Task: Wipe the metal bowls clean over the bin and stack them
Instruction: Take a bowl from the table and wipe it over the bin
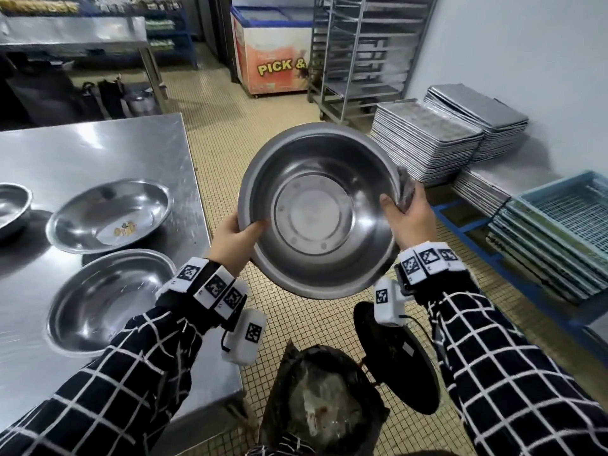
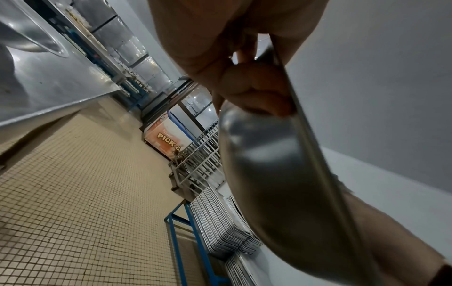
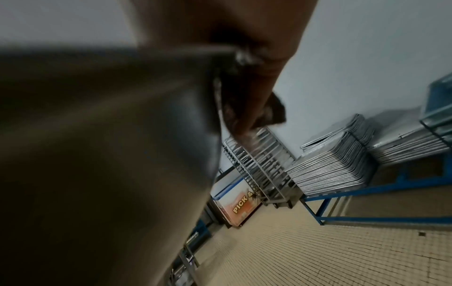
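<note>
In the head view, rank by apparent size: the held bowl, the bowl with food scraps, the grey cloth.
1. Held bowl, though nearest the camera.
2. Bowl with food scraps.
3. Grey cloth, mostly hidden behind the rim.

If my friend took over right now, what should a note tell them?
Left hand grips the held bowl by its rim. Right hand holds the other side, a cloth pinched against the rim. The bowl's inside looks clean; it hangs near the open bin. Left to do: three bowls sit unstacked on the table; the crumb bowl needs wiping, then stack all.
</note>
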The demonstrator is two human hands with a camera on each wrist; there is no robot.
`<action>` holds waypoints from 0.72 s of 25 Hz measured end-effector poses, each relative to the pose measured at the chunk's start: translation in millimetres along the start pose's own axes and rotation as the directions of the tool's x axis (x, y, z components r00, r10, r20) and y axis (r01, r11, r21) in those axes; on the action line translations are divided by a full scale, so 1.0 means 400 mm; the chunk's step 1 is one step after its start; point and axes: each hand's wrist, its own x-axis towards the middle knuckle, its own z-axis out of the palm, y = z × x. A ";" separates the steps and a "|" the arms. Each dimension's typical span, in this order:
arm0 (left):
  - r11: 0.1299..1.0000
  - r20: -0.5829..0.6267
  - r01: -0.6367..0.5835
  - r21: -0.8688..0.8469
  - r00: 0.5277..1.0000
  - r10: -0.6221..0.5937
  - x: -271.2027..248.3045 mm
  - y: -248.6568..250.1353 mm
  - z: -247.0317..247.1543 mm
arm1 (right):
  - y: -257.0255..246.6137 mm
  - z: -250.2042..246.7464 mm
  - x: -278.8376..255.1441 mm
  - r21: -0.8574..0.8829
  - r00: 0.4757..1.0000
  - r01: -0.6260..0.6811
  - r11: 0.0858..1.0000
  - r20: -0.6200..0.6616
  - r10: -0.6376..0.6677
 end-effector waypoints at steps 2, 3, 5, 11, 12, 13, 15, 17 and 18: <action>1.000 0.019 -0.003 -0.025 1.000 0.003 0.007 0.012 -0.012 | 0.004 -0.016 0.014 0.032 0.991 -0.090 0.995 0.098 0.087; 0.999 0.006 -0.022 -0.039 1.000 0.022 0.011 0.017 -0.014 | 0.007 -0.015 0.013 0.028 0.989 -0.106 0.994 0.105 0.103; 0.994 -0.011 -0.080 -0.077 0.997 0.080 0.012 0.018 -0.011 | 0.008 0.003 -0.002 0.079 0.991 -0.125 0.989 0.054 0.121; 0.995 0.085 0.045 -0.086 0.996 -0.038 -0.029 0.007 0.061 | -0.026 0.099 -0.082 0.449 0.964 -0.180 0.875 -0.095 0.247; 0.993 0.063 0.065 -0.093 0.996 -0.060 -0.028 0.014 0.066 | -0.023 0.114 -0.090 0.468 0.966 -0.191 0.863 -0.066 0.249; 0.989 0.036 0.088 -0.122 0.996 -0.084 -0.026 0.020 0.066 | -0.020 0.122 -0.095 0.472 0.967 -0.213 0.856 -0.023 0.254; 0.979 -0.035 0.105 -0.175 0.993 -0.113 -0.003 0.019 0.048 | -0.010 0.126 -0.101 0.378 0.958 -0.287 0.880 0.088 0.275; 0.988 -0.105 0.100 -0.114 0.988 -0.112 0.022 0.010 0.026 | 0.005 0.126 -0.111 0.211 0.943 -0.322 0.923 0.161 0.292; 0.994 -0.129 0.095 -0.061 0.986 -0.103 0.030 0.003 0.019 | 0.006 0.125 -0.121 0.157 0.949 -0.294 0.943 0.167 0.268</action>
